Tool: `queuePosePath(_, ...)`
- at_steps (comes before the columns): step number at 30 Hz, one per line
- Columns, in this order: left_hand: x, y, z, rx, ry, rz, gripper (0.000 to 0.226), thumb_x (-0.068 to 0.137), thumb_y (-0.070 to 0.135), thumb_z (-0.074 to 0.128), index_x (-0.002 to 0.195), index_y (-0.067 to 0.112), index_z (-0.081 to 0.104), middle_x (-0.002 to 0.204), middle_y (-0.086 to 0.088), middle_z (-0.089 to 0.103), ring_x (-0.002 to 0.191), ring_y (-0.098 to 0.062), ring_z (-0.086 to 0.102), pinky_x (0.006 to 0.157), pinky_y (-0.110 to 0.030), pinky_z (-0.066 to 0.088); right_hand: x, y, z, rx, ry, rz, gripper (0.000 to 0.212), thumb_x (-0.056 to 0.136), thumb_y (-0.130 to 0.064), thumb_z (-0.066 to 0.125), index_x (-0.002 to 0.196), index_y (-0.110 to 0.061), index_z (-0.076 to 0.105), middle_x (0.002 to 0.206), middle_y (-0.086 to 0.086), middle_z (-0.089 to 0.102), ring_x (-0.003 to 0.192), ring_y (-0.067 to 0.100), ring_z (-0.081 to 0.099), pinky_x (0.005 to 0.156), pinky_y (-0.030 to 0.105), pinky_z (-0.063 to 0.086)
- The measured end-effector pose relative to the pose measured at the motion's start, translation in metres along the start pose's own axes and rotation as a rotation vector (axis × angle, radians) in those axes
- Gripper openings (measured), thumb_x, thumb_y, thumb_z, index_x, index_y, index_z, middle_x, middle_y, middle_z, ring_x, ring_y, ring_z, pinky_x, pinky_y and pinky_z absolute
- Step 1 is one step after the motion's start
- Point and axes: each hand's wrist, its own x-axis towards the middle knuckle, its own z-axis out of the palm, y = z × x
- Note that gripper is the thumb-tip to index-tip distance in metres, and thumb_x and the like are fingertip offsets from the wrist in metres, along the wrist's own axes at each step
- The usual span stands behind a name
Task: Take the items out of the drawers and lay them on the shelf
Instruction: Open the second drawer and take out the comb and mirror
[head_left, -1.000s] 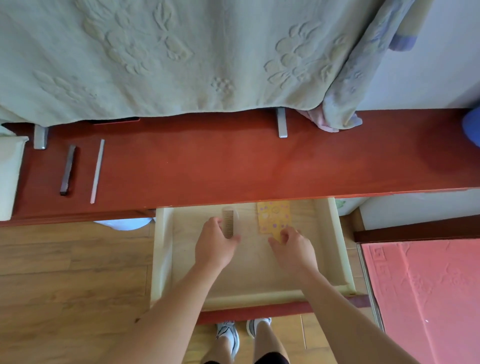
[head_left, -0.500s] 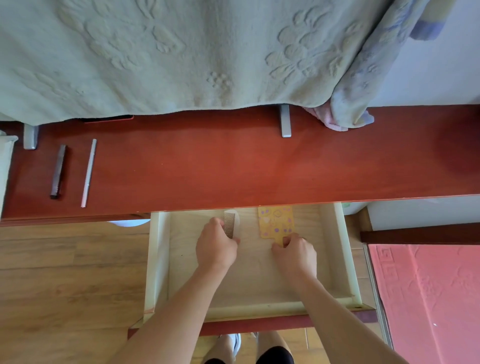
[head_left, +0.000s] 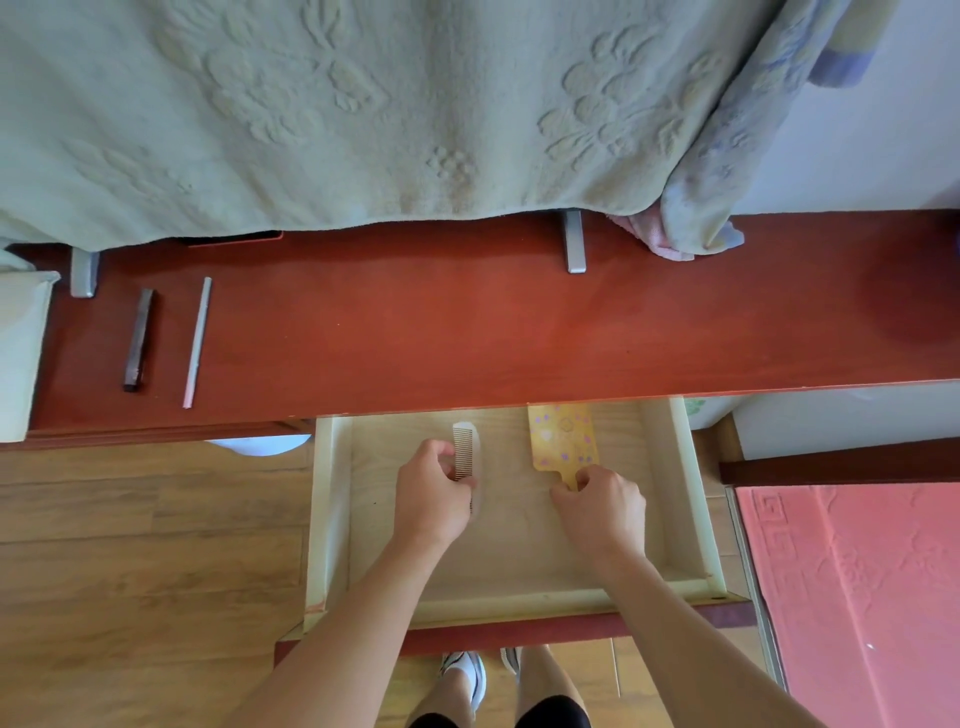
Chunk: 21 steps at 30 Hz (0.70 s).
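An open pale wooden drawer (head_left: 696, 499) sticks out below the red-brown shelf (head_left: 467, 332). Inside it, my left hand (head_left: 431, 493) grips a small whitish comb (head_left: 465, 449) by its lower end. My right hand (head_left: 597, 506) pinches the short handle of a flat yellow paddle-shaped item (head_left: 561, 434) with purple and white marks; its far end reaches under the shelf edge. Both items lie low in the drawer. On the shelf at the left lie a dark brown bar (head_left: 139, 340) and a thin grey stick (head_left: 197, 343).
A pale green blanket (head_left: 363, 104) hangs over the back of the shelf, with two grey metal brackets (head_left: 574, 241) under its edge. A white object (head_left: 21, 353) sits at the shelf's left end. A pink mat (head_left: 857, 597) lies on the floor at the right.
My right hand has closed round the yellow item's handle and drawn it toward me. My left hand has curled more tightly on the comb. The drawer looks pulled further out.
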Motion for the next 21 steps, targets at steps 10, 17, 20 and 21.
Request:
queuePosePath(10,-0.035,0.002,-0.022,-0.096,-0.001,0.031,0.037,0.082,0.011,0.078,0.114,0.018,0.06,0.08,0.008,0.064,0.071,-0.004,0.062,0.053,-0.016,0.042,-0.038,-0.007,-0.017,0.006,-0.011,-0.025,0.023,0.067,-0.027,0.062,0.06,-0.007,0.052,0.054,0.004,0.05,0.055,0.02,0.039,0.049,0.029,0.034)
queuePosePath(17,-0.062,0.015,-0.03,-0.177,0.038,0.04,0.034,0.08,0.011,0.077,0.109,0.018,0.06,0.082,0.0,0.066,0.068,-0.008,0.062,0.044,-0.01,0.038,-0.067,-0.009,-0.049,-0.023,-0.035,-0.126,0.025,0.066,-0.028,0.061,0.063,-0.005,0.054,0.051,0.001,0.042,0.053,0.02,0.035,0.046,0.029,0.031)
queuePosePath(20,-0.074,0.026,-0.037,-0.179,0.061,0.055,0.033,0.081,0.011,0.076,0.109,0.019,0.06,0.082,0.0,0.066,0.069,-0.009,0.062,0.047,-0.012,0.039,-0.079,-0.011,-0.063,0.019,-0.04,-0.178,0.025,0.067,-0.027,0.06,0.058,-0.008,0.048,0.05,-0.001,0.039,0.051,0.017,0.033,0.045,0.029,0.03)
queuePosePath(21,-0.077,0.029,-0.04,-0.184,0.069,0.063,0.033,0.081,0.011,0.076,0.108,0.019,0.059,0.082,0.0,0.066,0.07,-0.01,0.062,0.048,-0.014,0.039,-0.081,-0.013,-0.068,0.031,-0.035,-0.194,0.026,0.067,-0.026,0.06,0.056,-0.01,0.043,0.049,-0.002,0.036,0.051,0.017,0.031,0.045,0.029,0.028)
